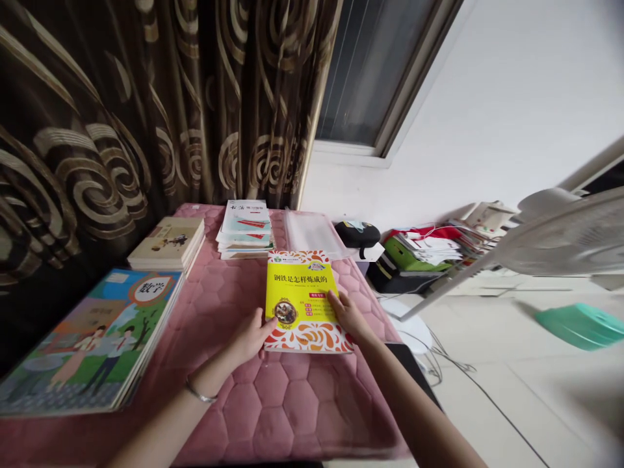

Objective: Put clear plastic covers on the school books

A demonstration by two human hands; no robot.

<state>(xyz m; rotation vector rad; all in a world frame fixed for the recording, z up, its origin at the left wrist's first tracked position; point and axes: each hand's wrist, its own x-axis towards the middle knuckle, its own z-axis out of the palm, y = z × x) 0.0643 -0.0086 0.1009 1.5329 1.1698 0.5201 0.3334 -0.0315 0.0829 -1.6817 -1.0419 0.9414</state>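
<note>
A yellow book with red and orange swirls at its top and bottom edges is face up in front of me, over the pink quilted pad. My left hand grips its lower left edge, thumb on the cover. On the right edge, my right hand has its thumb on the cover and the other fingers hidden beneath. Just beyond the book lie a stack of white and teal booklets and some clear plastic sleeves.
To the left are a stack of large blue-covered textbooks and a stack of beige books. A patterned curtain hangs behind them. At right stand a white fan, a black case, piled papers and a green plastic object.
</note>
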